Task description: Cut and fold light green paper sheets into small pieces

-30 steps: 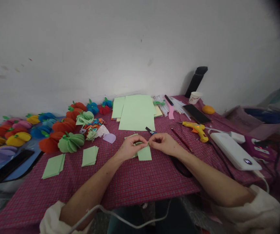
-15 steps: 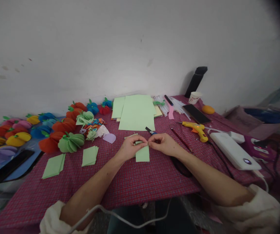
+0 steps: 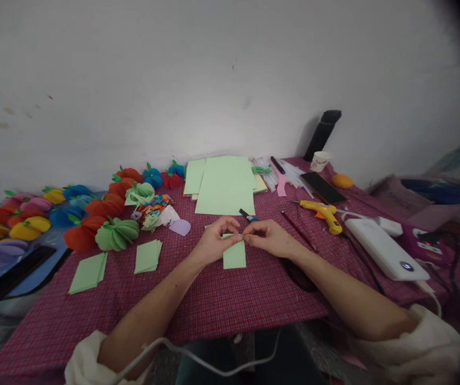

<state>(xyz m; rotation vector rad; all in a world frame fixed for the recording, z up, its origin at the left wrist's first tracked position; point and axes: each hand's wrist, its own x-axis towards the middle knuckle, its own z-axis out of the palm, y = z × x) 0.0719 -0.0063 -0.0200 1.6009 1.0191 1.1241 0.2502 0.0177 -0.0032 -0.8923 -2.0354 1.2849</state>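
Both my hands meet over the middle of the table at a small light green paper piece (image 3: 234, 257). My left hand (image 3: 217, 241) pinches its upper edge between thumb and fingers. Opposite it, my right hand (image 3: 269, 237) has thumb and fingertips closed at the paper's upper right corner, almost touching the left fingertips. Another bit of green paper lies partly hidden under my left hand. Just behind my right hand is a dark-handled tool (image 3: 248, 215), mostly covered. Two small stacks of green paper, the nearer stack (image 3: 148, 256) and the farther stack (image 3: 88, 273), lie to the left.
Colourful paper pumpkins (image 3: 117, 233) crowd the left side beside paper scraps (image 3: 155, 211). Large green sheets (image 3: 225, 187) lie at the back. On the right are a yellow glue gun (image 3: 321, 209), a pencil (image 3: 297, 230), a phone (image 3: 322, 187), a white power bank (image 3: 386, 248) and a paper cup (image 3: 320, 160).
The fingers of my left hand have lifted and curled slightly off the paper, while its thumb stays at the edge. My right hand has barely moved.
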